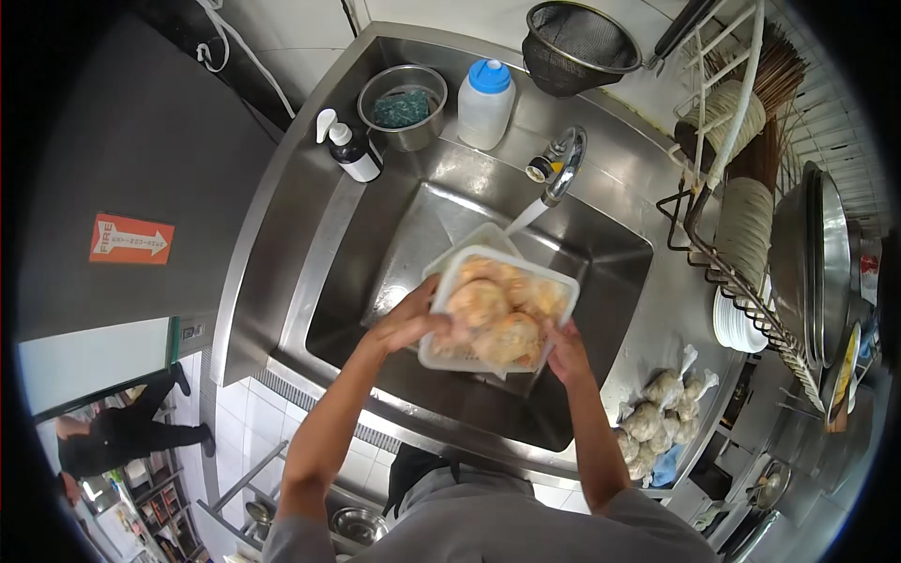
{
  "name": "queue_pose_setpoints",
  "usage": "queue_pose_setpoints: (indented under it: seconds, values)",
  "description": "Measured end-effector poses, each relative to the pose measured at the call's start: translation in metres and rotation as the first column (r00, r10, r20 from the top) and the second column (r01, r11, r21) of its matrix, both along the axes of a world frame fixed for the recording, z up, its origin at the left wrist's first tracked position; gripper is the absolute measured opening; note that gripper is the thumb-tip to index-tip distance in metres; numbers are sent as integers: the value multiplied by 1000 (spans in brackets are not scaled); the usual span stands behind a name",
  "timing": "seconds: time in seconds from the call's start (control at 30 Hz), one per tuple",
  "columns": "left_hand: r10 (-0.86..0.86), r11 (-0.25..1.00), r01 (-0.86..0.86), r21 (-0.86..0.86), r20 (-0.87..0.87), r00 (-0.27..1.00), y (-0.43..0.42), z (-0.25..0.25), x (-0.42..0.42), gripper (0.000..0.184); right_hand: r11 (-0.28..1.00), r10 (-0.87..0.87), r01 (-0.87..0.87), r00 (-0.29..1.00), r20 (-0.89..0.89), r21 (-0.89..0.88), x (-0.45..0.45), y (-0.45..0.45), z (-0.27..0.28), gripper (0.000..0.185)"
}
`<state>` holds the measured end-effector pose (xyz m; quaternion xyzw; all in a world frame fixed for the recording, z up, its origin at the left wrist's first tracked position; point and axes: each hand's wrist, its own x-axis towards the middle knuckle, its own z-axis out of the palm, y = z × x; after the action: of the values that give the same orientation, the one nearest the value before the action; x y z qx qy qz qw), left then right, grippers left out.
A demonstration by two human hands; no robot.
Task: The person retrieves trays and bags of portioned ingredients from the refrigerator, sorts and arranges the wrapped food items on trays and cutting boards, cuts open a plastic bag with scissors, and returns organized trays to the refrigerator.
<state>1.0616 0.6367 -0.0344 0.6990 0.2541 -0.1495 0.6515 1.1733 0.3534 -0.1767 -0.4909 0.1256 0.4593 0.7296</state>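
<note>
A white plastic basket (pixel 432 354) with several pale orange, lumpy food pieces (pixel 511 336) is held over the sink (pixel 385 394), tilted and slightly blurred. My left hand (pixel 410 319) grips its left side, and my right hand (pixel 566 352) holds its right edge. Behind and partly under the basket sits another pale white container (pixel 486 236). Water (pixel 526 217) runs from the curved faucet (pixel 566 169) towards that container. What exactly the food is, I cannot tell.
Along the back rim stand a pump bottle (pixel 355 153), a metal bowl (pixel 405 136) with a green scrubber, and a blue-capped bottle (pixel 486 108). A strainer (pixel 582 47) hangs above. Bagged items (pixel 648 422) lie right, below a wire rack (pixel 751 310). Another person (pixel 117 436) is far left.
</note>
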Motion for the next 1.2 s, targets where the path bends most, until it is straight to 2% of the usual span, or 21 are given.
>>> queue_pose_setpoints:
  seconds: [0.03,0.1,0.13,0.17,0.2,0.23,0.33,0.43,0.47,0.5,0.57,0.63,0.7,0.77,0.9,0.93,1.0,1.03,1.1,1.13,1.2]
  values:
    - [-58,998,59,28,-36,998,-6,6,25,94,1000,3,-3,1000,2,-4,0,-4,-8,55]
    - [-183,983,183,12,7,983,-13,-13,64,98,945,-234,235,972,-32,227,2,-10,-20,49]
    - [-181,983,181,7,11,983,-18,-12,80,98,931,-291,287,957,-17,227,1,-9,-29,48]
    - [-252,965,246,97,65,965,-23,-10,96,97,932,-288,283,958,-9,226,3,-8,-27,48]
    - [-326,934,302,189,111,939,-25,-8,111,96,904,-337,341,940,-60,258,5,-6,-26,49]
    - [-322,936,297,188,117,939,-24,-8,123,96,872,-381,398,917,-114,285,7,-4,-25,50]
    - [-443,869,445,215,-61,895,-17,-4,151,90,873,-414,407,910,-33,269,8,10,-29,55]
    - [-334,937,327,120,49,941,-15,27,151,86,835,-444,471,882,-159,284,11,17,-41,53]
    - [-293,956,290,46,140,946,-13,18,149,90,832,-449,479,878,-165,281,7,18,-37,53]
    - [-297,955,293,46,134,946,-10,12,145,90,866,-431,447,894,-120,222,2,18,-33,53]
    - [-157,986,162,-26,139,978,-7,-2,132,91,899,-401,408,913,-77,160,-8,19,-25,54]
    - [-197,980,197,19,164,967,-13,-24,115,94,918,-382,393,913,-145,56,-31,10,-20,54]
    - [-238,971,232,54,178,955,-22,-31,100,98,908,-400,412,906,-138,76,-51,1,-28,53]
    - [-260,965,251,79,132,957,-33,-29,91,95,857,-457,505,838,-298,106,-64,-8,-25,51]
    - [-249,968,249,2,3,968,-16,-41,53,93,920,-389,391,910,-143,-13,-55,-28,9,51]
    - [-154,980,155,-125,17,988,-14,-48,34,96,948,-316,310,946,-72,-76,-47,-36,14,51]
    - [-1,992,8,-126,50,999,-16,-43,-12,95,960,-142,158,986,82,-230,-31,-35,39,49]
    - [75,969,-79,-235,-24,997,-20,-28,-31,91,961,-142,158,986,85,-225,-22,-32,53,49]
    - [328,887,-320,-333,-33,944,-34,-36,-78,83,909,286,-185,929,237,-373,-2,-24,79,51]
    - [467,787,-476,-393,-124,875,-40,-43,-103,79,908,356,-267,898,258,-322,4,-12,101,55]
    - [654,668,-636,-387,-102,749,-55,-18,-124,71,899,381,-319,908,177,-299,25,6,92,55]
